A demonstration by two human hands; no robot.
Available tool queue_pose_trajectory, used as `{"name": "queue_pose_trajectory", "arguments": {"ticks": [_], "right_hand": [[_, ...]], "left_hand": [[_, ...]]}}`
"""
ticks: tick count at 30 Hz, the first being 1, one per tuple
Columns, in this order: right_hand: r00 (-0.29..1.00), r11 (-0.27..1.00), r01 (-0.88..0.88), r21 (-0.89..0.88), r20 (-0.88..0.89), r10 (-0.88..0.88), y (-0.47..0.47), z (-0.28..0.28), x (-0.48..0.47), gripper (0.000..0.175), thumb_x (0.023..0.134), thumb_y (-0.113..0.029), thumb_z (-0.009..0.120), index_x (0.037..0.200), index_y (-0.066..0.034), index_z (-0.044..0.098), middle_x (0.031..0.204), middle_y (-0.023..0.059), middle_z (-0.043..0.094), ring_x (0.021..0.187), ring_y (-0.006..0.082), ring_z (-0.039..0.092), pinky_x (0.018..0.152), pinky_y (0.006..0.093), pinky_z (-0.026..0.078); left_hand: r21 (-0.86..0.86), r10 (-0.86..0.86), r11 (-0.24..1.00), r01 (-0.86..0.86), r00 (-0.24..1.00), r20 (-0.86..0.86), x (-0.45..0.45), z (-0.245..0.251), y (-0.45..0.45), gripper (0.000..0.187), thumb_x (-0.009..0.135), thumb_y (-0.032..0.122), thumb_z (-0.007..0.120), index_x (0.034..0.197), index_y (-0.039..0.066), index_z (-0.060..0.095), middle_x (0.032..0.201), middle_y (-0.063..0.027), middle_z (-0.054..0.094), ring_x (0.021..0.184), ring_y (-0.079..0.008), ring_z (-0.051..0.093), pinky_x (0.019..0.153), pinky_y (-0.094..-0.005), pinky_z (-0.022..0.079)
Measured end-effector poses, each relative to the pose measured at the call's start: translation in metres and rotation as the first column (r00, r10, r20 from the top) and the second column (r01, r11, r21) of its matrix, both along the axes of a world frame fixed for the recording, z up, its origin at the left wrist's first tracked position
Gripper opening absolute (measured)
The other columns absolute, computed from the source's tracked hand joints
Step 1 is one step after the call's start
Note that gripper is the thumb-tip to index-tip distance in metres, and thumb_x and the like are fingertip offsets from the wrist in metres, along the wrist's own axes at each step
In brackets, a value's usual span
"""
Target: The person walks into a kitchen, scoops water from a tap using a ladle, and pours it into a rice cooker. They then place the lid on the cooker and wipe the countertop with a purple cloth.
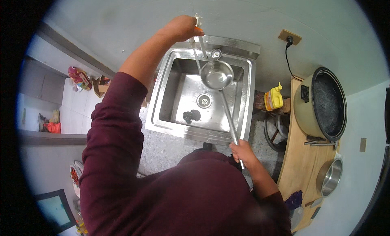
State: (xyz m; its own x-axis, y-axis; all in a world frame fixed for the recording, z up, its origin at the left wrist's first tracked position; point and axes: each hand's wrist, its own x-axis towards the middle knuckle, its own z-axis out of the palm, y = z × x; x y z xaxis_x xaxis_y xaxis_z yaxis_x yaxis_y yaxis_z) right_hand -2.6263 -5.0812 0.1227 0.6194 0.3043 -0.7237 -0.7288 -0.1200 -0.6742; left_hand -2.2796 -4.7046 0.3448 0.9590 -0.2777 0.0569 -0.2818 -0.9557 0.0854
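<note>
My left hand (182, 27) reaches up to the wall above the sink, its fingers on the orange handle (199, 29) of a tap. A thin stream, apparently water, runs down from the tap towards a long-handled metal ladle (217, 75). My right hand (243, 152) grips that ladle low on its handle. The bowl hangs over the stainless steel sink (182, 83) and looks wet inside; how much it holds I cannot tell. Below it, the drain (204, 101) is uncovered. A dark clump, perhaps a scouring pad (192, 116), lies on the sink floor.
A round metal strainer (216, 54) rests on the sink's back ledge. Right of the sink stands a yellow pump bottle (273, 97). A wooden counter (300, 169) holds a large pot-like cooker (310, 105), a steel basin (330, 178) and a purple cloth (294, 200).
</note>
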Motion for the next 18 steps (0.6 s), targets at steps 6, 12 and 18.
{"name": "queue_pose_trajectory", "arguments": {"ticks": [6, 12, 18], "right_hand": [[0.992, 0.989, -0.102, 0.103, -0.058, 0.108, 0.036, -0.025, 0.009, 0.024, 0.105, -0.024, 0.062, 0.092, -0.0073, 0.051, 0.066, 0.0001, 0.05, 0.047, 0.0098, 0.045, 0.04, 0.0296, 0.04], [0.992, 0.989, -0.103, 0.11, -0.057, 0.11, 0.046, -0.019, 0.009, 0.025, 0.106, -0.026, 0.063, 0.095, -0.0067, 0.052, 0.066, 0.0, 0.05, 0.048, 0.0096, 0.046, 0.04, 0.0296, 0.04], [0.995, 0.993, -0.097, 0.062, -0.015, 0.098, 0.051, -0.012, 0.008, 0.023, 0.106, -0.023, 0.064, 0.096, -0.0061, 0.053, 0.066, 0.0005, 0.051, 0.047, 0.01, 0.047, 0.039, 0.0303, 0.04]], "left_hand": [[-0.03, 0.048, 0.998, -0.048, 0.999, -0.004, -0.005, -0.002, -0.005, 0.051, 0.095, 0.051, 0.074, 0.099, 0.0, 0.077, 0.09, -0.0224, 0.076, 0.088, -0.042, 0.074, 0.081, -0.0519, 0.056], [0.014, 0.103, 0.995, -0.103, 0.994, -0.037, -0.01, 0.005, -0.012, 0.053, 0.097, 0.053, 0.072, 0.1, 0.001, 0.078, 0.099, -0.0202, 0.077, 0.1, -0.0396, 0.073, 0.089, -0.0506, 0.056], [-0.044, 0.141, 0.989, -0.144, 0.988, -0.067, -0.006, 0.003, -0.013, 0.053, 0.098, 0.054, 0.07, 0.099, 0.002, 0.079, 0.099, -0.0193, 0.077, 0.102, -0.0386, 0.073, 0.091, -0.0495, 0.057]]}}
